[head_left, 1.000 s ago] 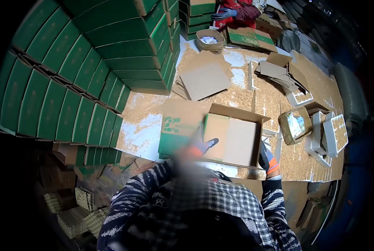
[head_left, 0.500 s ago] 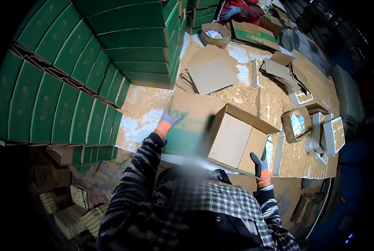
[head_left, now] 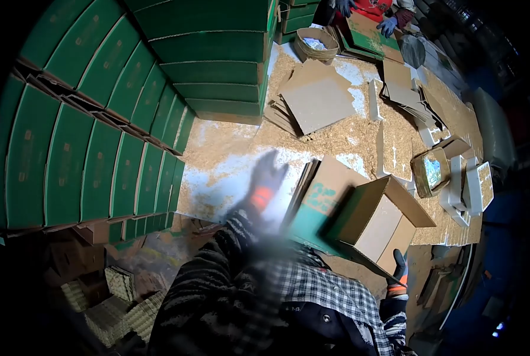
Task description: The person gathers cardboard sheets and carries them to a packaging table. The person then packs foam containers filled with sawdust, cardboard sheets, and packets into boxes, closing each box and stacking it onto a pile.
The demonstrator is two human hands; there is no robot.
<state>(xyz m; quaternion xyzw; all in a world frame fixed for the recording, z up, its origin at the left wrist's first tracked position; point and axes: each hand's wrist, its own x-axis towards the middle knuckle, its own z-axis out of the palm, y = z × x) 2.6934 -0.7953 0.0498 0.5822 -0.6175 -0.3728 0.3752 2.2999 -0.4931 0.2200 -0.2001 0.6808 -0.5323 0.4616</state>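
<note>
My right hand (head_left: 399, 270), in a dark glove with an orange cuff, grips the near right edge of an open cardboard box (head_left: 386, 221). The box is tilted, with its plain inside facing up. Beside it on the left are flattened green-and-brown cartons (head_left: 313, 209), leaning at a slant and partly hidden by the box. My left hand (head_left: 269, 180), gloved and smeared by motion, is raised over the dusty white tabletop (head_left: 214, 178) left of the cartons. Its fingers are apart and hold nothing.
Green boxes (head_left: 102, 157) are stacked high at the left and back. Cardboard sheets (head_left: 317, 98) lie mid-table. White foam pieces (head_left: 478, 185) and an oval container (head_left: 428, 172) stand at right. Across the table, a co-worker's gloved hand (head_left: 387, 26) touches flattened cartons (head_left: 365, 37).
My right hand and the box have moved right and nearer. The flattened cartons have shifted right and now slant; my left hand has come away from them.
</note>
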